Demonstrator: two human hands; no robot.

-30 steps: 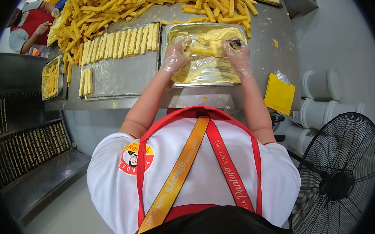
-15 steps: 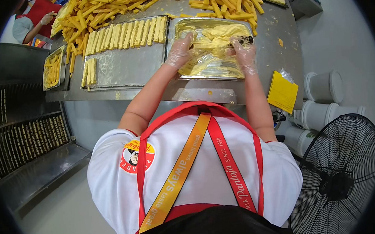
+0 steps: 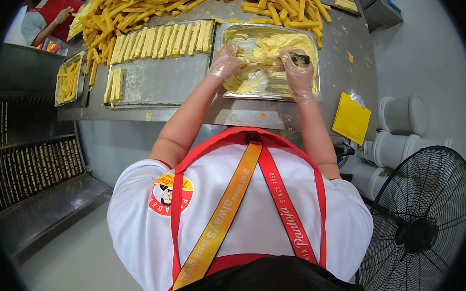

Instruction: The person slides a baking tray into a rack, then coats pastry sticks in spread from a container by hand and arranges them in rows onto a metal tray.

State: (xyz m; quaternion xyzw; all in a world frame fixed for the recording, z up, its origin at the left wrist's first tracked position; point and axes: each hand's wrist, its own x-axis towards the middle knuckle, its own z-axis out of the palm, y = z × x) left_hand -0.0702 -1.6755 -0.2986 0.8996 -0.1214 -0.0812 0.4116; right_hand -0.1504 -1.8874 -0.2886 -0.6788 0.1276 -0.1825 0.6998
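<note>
Both hands wear clear plastic gloves and work over a metal tray point(image 3: 316, 89) smeared with pale yellow cream point(image 3: 284, 42). My right hand point(image 3: 297, 77) is closed round a black-handled spatula point(image 3: 300, 59); its blade is coated in cream and hard to make out. At the tray's left side, my left hand point(image 3: 226, 64) has its fingers closed, with cream about the fingertips; what they hold is not clear. Left of it lies a flat baking tray point(image 3: 156, 85) with a row of cream-coated sticks point(image 3: 167, 39) along its back and a few more at its front left.
A large heap of yellow sticks point(image 3: 140, 4) covers the back of the table. A small tray point(image 3: 69, 79) of sticks stands far left, near a co-worker in a red apron point(image 3: 57, 14). Yellow card point(image 3: 352, 118) lies at the right edge. White buckets point(image 3: 403, 113) and a fan point(image 3: 417, 234) stand right.
My right hand has shifted slightly left and down over the cream, with the spatula turned a little. My left hand stays at the tray's left side. The whole view has shifted slightly.
</note>
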